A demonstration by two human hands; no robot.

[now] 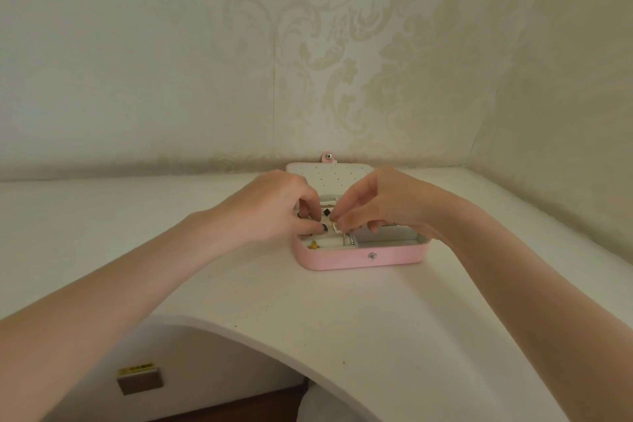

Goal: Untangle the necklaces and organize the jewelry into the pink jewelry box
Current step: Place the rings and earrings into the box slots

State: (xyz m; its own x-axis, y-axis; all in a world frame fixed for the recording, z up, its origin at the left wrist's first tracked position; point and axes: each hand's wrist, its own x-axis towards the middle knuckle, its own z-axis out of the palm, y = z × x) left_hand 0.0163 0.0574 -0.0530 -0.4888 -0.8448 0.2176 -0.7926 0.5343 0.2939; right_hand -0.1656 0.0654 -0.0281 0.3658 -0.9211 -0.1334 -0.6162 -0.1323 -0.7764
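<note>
Seemingly near done: pink jewelry box (363, 259) lies open by the table's (239, 284) back edge, several pieces already slotted, while left hand (274, 207) and right hand (380, 205) pinch a sparkly piece (337, 227) over it.

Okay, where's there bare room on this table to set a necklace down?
Bare tabletop lies left of the pink jewelry box, more between its front wall and the table's curved near edge, and a strip to its right. Crowded: the box's inside, where the left hand and right hand work over small pieces.
</note>
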